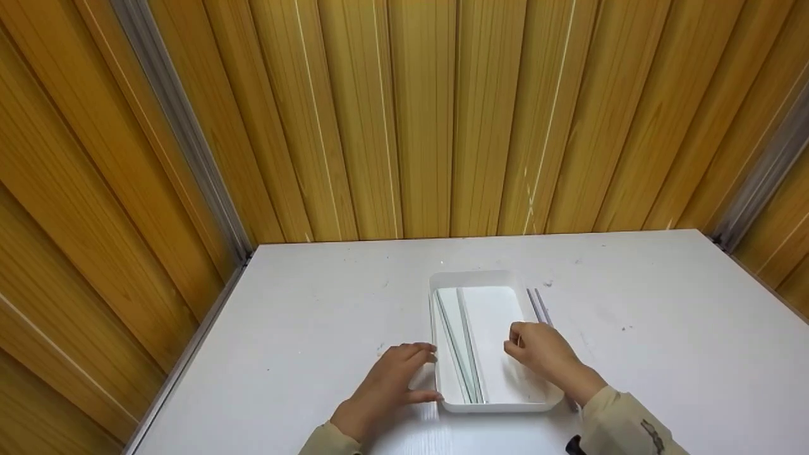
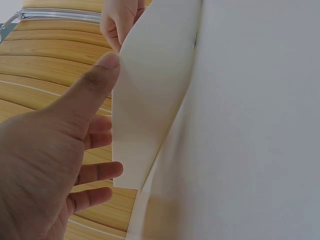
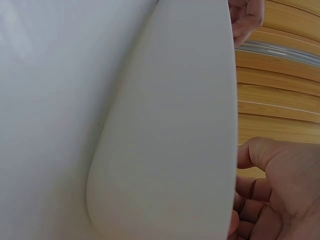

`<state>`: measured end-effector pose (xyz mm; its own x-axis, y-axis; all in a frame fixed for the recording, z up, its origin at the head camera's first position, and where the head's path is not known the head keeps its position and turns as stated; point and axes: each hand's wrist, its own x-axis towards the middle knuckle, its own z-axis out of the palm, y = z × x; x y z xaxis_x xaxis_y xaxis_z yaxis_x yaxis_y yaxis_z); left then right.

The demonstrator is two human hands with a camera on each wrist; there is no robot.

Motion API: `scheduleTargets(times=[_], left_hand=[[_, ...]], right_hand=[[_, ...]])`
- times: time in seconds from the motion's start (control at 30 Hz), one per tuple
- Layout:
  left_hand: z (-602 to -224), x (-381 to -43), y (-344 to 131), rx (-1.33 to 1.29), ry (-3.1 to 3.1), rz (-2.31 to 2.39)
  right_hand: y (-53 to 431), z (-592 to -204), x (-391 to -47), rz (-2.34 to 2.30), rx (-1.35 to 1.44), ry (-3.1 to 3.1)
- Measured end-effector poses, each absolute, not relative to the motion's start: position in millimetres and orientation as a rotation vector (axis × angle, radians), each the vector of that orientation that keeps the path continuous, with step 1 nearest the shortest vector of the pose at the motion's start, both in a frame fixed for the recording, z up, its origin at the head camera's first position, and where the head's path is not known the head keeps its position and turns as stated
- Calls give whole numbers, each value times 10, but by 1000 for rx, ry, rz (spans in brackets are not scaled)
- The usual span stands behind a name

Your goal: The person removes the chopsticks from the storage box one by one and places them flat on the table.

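Observation:
A white rectangular tray [image 1: 499,407] stands on the table. Two long pale-green sticks [image 1: 471,341] lie lengthwise in its left half, their near ends close together. At the tray's left side is my left hand [image 1: 395,382], fingers spread and thumb by the near left corner. In the left wrist view its thumb [image 2: 100,70] and a fingertip reach the tray's rim [image 2: 114,125]. My right hand [image 1: 547,354] is over the tray's right side with curled fingers; I see nothing between them. In the right wrist view, its fingertips are partly hidden behind the tray wall [image 3: 175,125].
Two thin grey sticks [image 1: 538,303] lie on the table along the tray's right side, partly covered by my right hand. The white table [image 1: 328,303] ends at a wood-patterned wall [image 1: 423,126]. More such panels stand left and right, with metal posts [image 1: 189,139] at the corners.

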<state>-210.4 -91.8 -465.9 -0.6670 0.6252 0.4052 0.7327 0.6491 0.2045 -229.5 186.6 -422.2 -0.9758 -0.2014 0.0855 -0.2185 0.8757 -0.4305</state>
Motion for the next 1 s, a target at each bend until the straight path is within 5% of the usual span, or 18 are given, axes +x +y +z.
scheduleTargets(times=[1.0], left_hand=[[-4665, -2099, -914, -1071, -2531, -507]], right_hand=[[1572, -4402, -2239, 671, 412, -3038]])
